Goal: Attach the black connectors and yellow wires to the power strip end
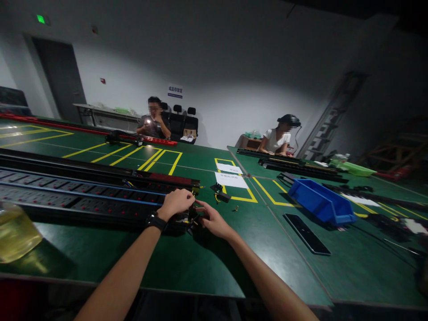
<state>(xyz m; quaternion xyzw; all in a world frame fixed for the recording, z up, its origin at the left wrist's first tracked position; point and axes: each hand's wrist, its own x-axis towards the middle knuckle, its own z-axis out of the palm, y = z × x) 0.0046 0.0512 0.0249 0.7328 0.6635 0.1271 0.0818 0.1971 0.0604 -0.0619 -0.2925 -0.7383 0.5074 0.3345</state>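
A long black power strip (pixel 90 196) with rows of sockets, red dots and a blue line along it lies on the green table. My left hand (pixel 176 203), with a dark watch on its wrist, is closed over the strip's right end, its fingers curled and what they pinch hidden. Facing it, my right hand (pixel 214 219) has thumb and fingers closed around a small dark end part (pixel 193 215). Wires, some of them light and yellow, show beneath my hands at that end. The fingertips of both hands nearly meet.
A yellowish clear container (pixel 16 234) stands at left. A black block with wires (pixel 222 196) and paper sheets (pixel 230 179) lie ahead. At right are a phone (pixel 306 234) and a blue bin (pixel 321 203). Two people sit across the table, beyond more black strips (pixel 297 166).
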